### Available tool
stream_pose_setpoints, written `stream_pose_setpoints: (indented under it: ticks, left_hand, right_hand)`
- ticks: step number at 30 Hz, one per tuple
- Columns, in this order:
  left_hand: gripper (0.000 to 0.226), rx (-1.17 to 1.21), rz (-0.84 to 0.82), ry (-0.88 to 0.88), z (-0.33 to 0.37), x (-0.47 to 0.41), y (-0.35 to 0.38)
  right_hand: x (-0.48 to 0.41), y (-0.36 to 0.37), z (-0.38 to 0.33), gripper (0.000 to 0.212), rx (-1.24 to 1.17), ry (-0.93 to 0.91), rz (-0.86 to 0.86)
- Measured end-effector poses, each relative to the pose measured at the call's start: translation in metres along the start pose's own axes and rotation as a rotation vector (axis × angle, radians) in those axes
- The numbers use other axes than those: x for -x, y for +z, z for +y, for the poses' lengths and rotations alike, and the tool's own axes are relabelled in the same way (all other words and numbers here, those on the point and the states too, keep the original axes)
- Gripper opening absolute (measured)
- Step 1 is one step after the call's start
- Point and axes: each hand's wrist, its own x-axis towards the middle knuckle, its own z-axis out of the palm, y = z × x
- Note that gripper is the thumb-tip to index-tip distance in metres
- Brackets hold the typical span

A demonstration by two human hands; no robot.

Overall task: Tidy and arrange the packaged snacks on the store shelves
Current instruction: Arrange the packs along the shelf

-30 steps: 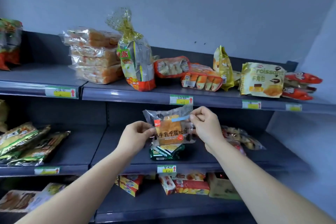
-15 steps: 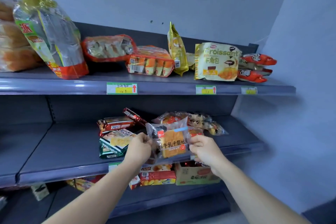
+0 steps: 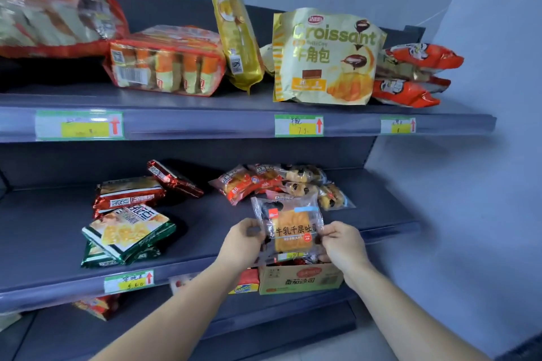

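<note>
A clear toast packet (image 3: 293, 227) with an orange slice inside is held upright over the front edge of the middle shelf (image 3: 205, 240). My left hand (image 3: 242, 242) pinches its left edge and my right hand (image 3: 341, 242) pinches its right edge. Right behind it lies a heap of small bread packets (image 3: 281, 182). To the left are green cracker packs (image 3: 127, 236) stacked flat, with red cracker packs (image 3: 129, 193) behind them.
The top shelf (image 3: 234, 126) carries a yellow croissant bag (image 3: 327, 57), a standing gold bag (image 3: 234, 26), orange multipacks (image 3: 167, 60) and red-orange packets (image 3: 416, 73). A cardboard box (image 3: 299, 277) sits on the lower shelf under my hands. A blue wall (image 3: 469, 184) closes the right side.
The view has swung right and closer to the shelves. Both hands carried the toast packet down and to the right, to the front of the middle shelf near the bread packets.
</note>
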Motion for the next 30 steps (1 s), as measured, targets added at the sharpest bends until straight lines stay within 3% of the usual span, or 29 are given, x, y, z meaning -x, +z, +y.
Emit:
stream_pose_setpoints:
  ticks: [5,16,20,24,30]
  left_hand:
    - [0.033,-0.009,-0.102,-0.025,0.002,-0.053,0.027]
    - [0.03,-0.178,-0.278,0.108,0.001,-0.138,0.079]
    - [0.034,-0.532,-0.128,0.203,-0.016,-0.156,0.095]
    - [0.043,-0.769,0.027,0.245,-0.021,-0.16,0.109]
    - [0.07,-1.033,-0.084,0.267,-0.029,-0.174,0.127]
  right_hand:
    - [-0.059,-0.001,0.012,0.029,0.033,0.103,0.057]
    - [-0.16,-0.003,0.04,0.032,0.039,0.197,0.111]
    - [-0.183,-0.004,0.056,0.034,0.079,0.206,0.092]
    - [-0.201,-0.004,0.075,0.024,0.158,0.219,0.123]
    - [-0.214,-0.018,0.09,0.015,0.398,0.085,0.132]
